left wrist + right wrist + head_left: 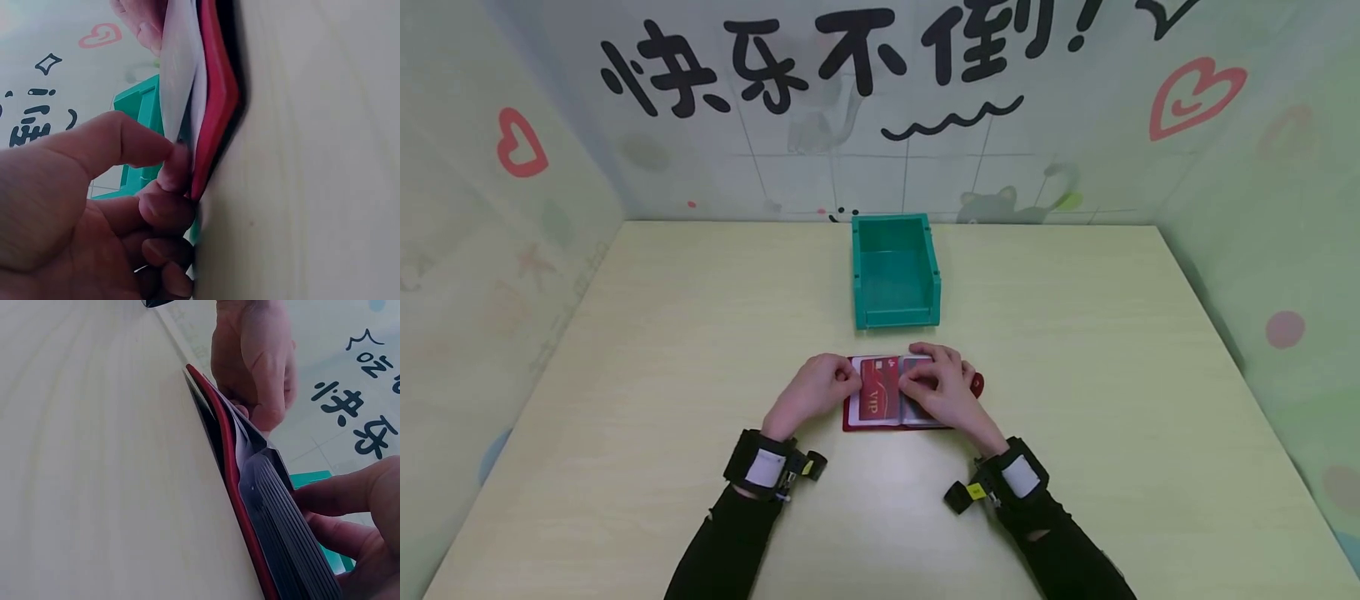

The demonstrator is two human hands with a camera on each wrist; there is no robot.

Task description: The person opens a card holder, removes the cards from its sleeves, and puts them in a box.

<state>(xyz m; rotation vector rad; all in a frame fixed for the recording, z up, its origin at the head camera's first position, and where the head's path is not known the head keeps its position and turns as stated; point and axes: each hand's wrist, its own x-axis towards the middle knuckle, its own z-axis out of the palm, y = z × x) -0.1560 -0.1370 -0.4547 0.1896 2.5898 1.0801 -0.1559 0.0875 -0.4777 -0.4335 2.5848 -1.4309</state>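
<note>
An open card holder with a dark red cover and clear plastic sleeves lies on the table. A red card marked VIP shows in its left page. My left hand pinches the left edge of that page, thumb against forefinger; the clear sleeve stands slightly away from the red cover in the left wrist view. Near the centre fold, the thumb and forefinger of my right hand pinch at the sleeves. The right wrist view shows these fingertips along the top of the sleeve stack.
A teal open bin stands just behind the card holder on the pale wooden table. A dark red rounded tab sticks out beyond my right hand. Printed wall panels border the table at the back and both sides.
</note>
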